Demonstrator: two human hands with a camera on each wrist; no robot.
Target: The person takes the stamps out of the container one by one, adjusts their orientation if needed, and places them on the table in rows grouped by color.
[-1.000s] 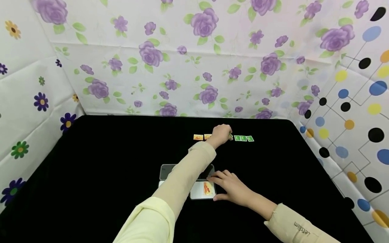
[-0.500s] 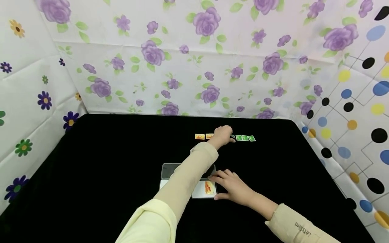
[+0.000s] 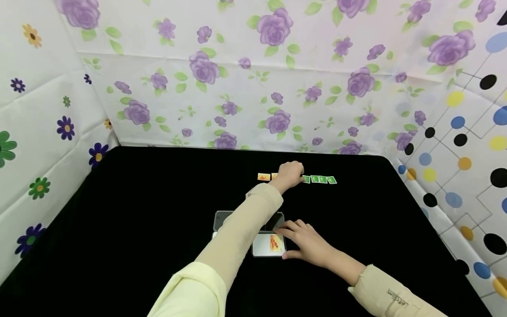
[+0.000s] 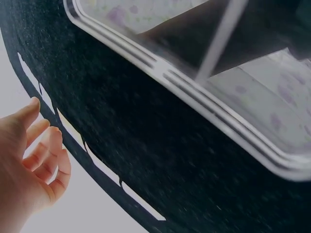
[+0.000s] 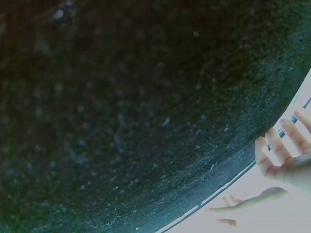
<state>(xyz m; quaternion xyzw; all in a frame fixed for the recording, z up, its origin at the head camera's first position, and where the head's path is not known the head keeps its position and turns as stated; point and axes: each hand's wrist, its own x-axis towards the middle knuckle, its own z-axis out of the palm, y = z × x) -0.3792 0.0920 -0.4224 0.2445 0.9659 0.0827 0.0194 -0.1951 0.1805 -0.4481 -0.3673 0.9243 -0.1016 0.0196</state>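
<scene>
My left hand (image 3: 290, 173) reaches to a row of small cards at the far side of the black table. Its thumb side is right at a green card (image 3: 306, 179). In the left wrist view the left thumb and fingers (image 4: 57, 141) are bent and apart, with nothing showing between them. My right hand (image 3: 306, 242) holds the right end of an open clear plastic case (image 3: 268, 256), thumb at the front corner and fingers near the hinge. An orange-yellow card (image 3: 276, 243) lies in its right part on a white surface (image 3: 260, 245). My left forearm hides the case's middle.
More green cards (image 3: 322, 179) lie to the right of the left hand. An orange card (image 3: 263, 176) lies at the row's left end, with another partly behind the left hand. Floral sheets (image 3: 233, 79) stand around the black table (image 3: 138, 220).
A card at my left hand's thumb, yellowish and then dark-edged earlier, now shows as a flat green card in the row. My right hand stays on the case; the whole view shifts slightly.
</scene>
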